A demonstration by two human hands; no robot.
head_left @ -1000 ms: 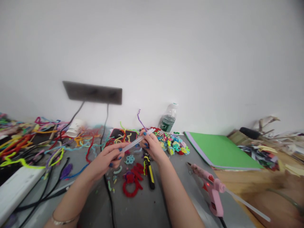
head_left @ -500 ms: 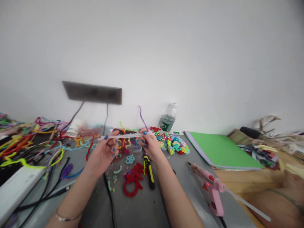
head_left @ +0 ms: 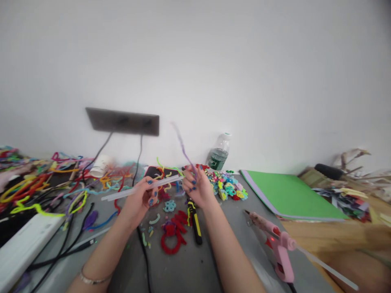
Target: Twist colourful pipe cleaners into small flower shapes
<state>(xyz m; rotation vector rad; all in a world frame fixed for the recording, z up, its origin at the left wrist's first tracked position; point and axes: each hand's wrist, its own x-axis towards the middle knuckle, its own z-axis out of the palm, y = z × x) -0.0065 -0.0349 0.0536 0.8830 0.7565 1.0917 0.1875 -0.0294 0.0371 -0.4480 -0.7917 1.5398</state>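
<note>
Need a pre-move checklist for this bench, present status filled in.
1. Left hand gripping the translucent glue sticks: ok.
2. Right hand gripping the purple pipe cleaner: ok.
3. Glue sticks' right ends clear of the right fingers: cannot tell.
4. Pink glue gun has a stick in its rear, red light lit: ok. Nozzle temperature: cannot tell.
5. Water bottle capped: ok.
6. Bench between the forearms clear: not ok; red fuzzy piece there.

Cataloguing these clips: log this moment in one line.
left hand: holds translucent sticks | right hand: holds purple pipe cleaner | on table: yellow-black tool, red ring piece, pink glue gun
</note>
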